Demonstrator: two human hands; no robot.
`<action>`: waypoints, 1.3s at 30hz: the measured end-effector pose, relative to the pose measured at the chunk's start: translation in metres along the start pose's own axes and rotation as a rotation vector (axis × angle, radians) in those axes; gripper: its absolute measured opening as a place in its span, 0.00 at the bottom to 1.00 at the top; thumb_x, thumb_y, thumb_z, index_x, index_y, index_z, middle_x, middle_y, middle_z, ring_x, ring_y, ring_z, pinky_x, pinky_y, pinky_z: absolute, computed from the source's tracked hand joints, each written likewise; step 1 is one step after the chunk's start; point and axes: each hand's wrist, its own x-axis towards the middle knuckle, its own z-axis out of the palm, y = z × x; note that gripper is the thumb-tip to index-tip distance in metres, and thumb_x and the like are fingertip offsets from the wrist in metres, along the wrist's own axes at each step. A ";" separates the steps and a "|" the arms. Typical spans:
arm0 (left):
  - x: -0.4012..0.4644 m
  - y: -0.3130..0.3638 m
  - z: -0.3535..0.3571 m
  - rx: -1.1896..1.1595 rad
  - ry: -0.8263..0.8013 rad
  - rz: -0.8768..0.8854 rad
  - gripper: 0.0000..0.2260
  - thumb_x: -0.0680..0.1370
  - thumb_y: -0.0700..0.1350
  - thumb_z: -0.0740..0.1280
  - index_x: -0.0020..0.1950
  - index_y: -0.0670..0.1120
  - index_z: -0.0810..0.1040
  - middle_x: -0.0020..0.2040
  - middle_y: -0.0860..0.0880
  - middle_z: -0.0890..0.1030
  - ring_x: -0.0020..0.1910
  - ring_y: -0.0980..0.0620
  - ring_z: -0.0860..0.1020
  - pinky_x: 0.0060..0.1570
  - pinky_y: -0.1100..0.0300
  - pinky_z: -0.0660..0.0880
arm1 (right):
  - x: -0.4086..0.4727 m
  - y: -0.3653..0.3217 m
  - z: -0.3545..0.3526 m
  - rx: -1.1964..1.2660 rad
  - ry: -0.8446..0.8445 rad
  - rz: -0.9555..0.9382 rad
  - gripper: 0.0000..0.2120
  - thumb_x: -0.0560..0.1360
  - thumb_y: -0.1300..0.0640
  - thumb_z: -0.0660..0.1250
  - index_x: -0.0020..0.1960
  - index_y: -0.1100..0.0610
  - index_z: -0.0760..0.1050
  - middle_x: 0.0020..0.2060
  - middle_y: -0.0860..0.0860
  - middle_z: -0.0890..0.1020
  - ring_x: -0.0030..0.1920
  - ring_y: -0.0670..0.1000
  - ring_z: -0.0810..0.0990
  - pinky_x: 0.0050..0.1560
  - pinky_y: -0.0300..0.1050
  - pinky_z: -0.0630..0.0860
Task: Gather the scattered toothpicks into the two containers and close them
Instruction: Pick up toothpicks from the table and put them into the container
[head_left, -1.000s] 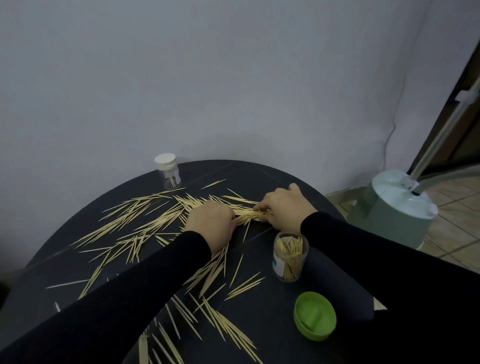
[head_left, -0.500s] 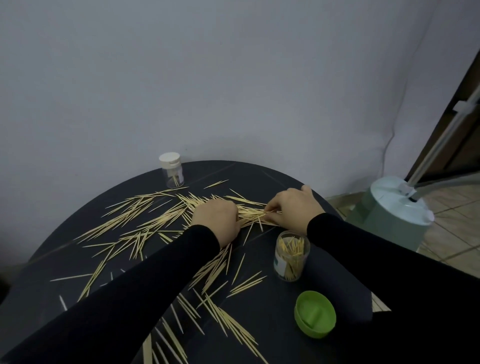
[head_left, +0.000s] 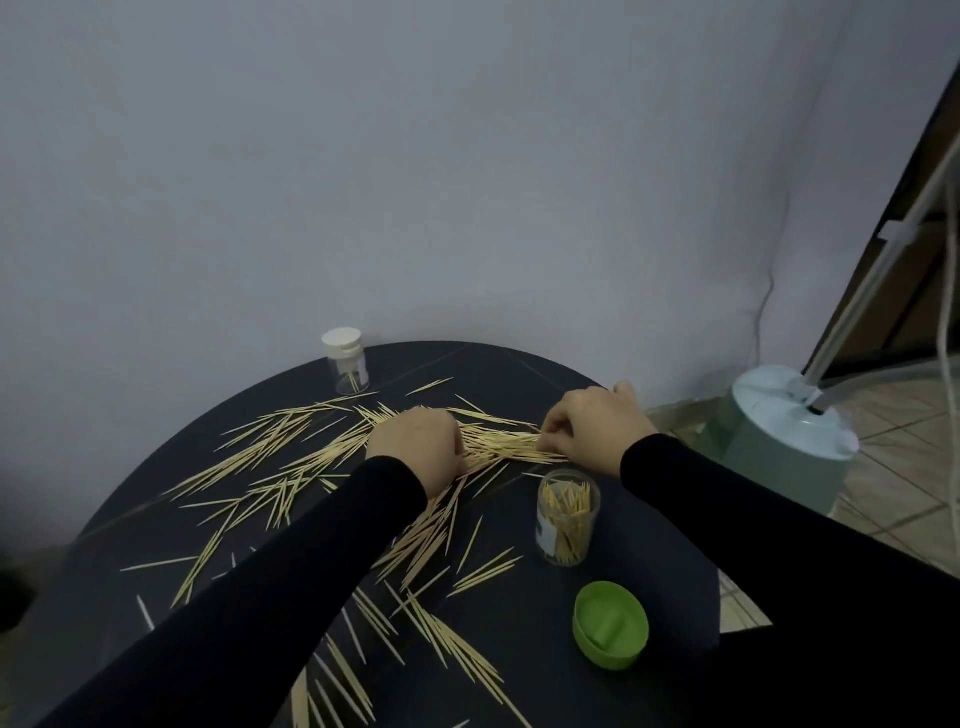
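- The bundle of toothpicks (head_left: 506, 446) sits at frame centre on the dark round table (head_left: 519, 374), its long axis running left to right, tips aimed at the right hand.
- Left hand (head_left: 418, 447) is curled knuckles-up over the bundle's left end; I cannot tell how its fingers lie underneath.
- Right hand (head_left: 597, 428) pinches the bundle's right end with bent fingertips.
- Loose toothpicks (head_left: 270, 441) fan to the left and run on toward the bottom of the frame.
- Compared with half a second ago, the hands sit slightly wider apart and the bundle looks more drawn out.
- The open clear jar (head_left: 567, 517), packed with upright picks, stands just below the right hand; its label is unreadable.
- The green lid (head_left: 610, 623) lies lower right, hollow side up.
- The white-capped jar (head_left: 347, 359) stands upper left, closed.
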 end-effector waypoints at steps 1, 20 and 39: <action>-0.002 0.001 0.000 -0.003 -0.001 -0.005 0.08 0.77 0.52 0.67 0.52 0.51 0.80 0.48 0.52 0.81 0.49 0.53 0.78 0.56 0.54 0.76 | -0.001 0.001 0.000 0.006 -0.010 0.006 0.10 0.76 0.43 0.65 0.50 0.47 0.80 0.47 0.44 0.81 0.48 0.46 0.75 0.64 0.51 0.60; -0.024 0.016 0.010 -0.649 0.219 -0.003 0.03 0.77 0.49 0.68 0.48 0.52 0.79 0.45 0.55 0.80 0.47 0.58 0.77 0.48 0.62 0.71 | -0.020 0.008 -0.006 0.216 -0.032 0.077 0.11 0.77 0.42 0.64 0.53 0.46 0.79 0.46 0.42 0.78 0.49 0.45 0.72 0.66 0.52 0.59; -0.031 0.034 0.004 -0.897 0.295 0.069 0.03 0.76 0.48 0.69 0.49 0.52 0.80 0.43 0.54 0.80 0.44 0.58 0.77 0.42 0.66 0.72 | -0.018 0.009 0.008 0.702 0.016 0.194 0.06 0.73 0.41 0.68 0.46 0.42 0.78 0.44 0.43 0.81 0.52 0.49 0.77 0.61 0.59 0.72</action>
